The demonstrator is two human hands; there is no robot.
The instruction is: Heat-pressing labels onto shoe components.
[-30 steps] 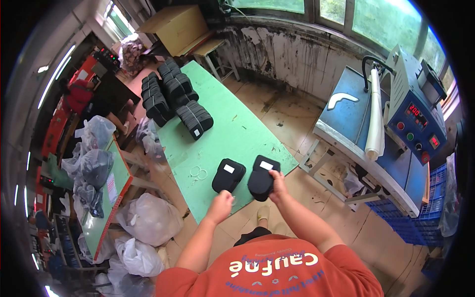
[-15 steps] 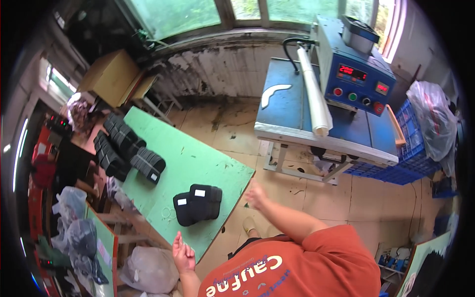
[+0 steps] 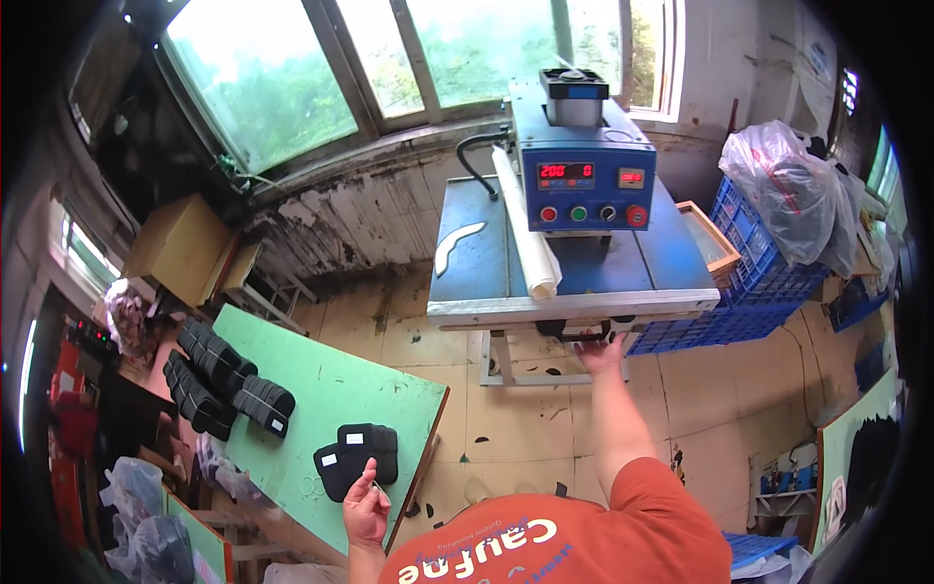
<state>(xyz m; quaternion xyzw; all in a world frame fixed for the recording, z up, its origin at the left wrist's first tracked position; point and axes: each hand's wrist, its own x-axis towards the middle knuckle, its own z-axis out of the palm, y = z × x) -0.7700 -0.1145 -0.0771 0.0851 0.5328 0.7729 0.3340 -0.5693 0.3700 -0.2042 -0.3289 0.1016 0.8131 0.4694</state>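
My right hand (image 3: 600, 356) reaches forward, its fingers around a black handle (image 3: 582, 338) under the front edge of the blue heat press (image 3: 584, 195). The shadow there partly hides its grip. My left hand (image 3: 367, 508) is raised by the green table's near corner with its fingers pinched; whatever is between them is too small to make out. Just beyond it on the green table (image 3: 321, 375) sit two stacks of black pads (image 3: 368, 456) with white labels. A roll of white sheet (image 3: 525, 229) and a curved white piece (image 3: 457, 243) lie on the press's blue top.
Several banded bundles of black pads (image 3: 219, 380) lie at the green table's far left. Blue crates (image 3: 749, 258) with a clear plastic bag (image 3: 783, 190) stand right of the press. A cardboard box (image 3: 180, 248) is at the back left. Tiled floor (image 3: 525, 419) separates the table and press.
My right hand has moved from beside the green table forward and right to the press's handle. The view has shifted right, and the digits on the press's display have changed.
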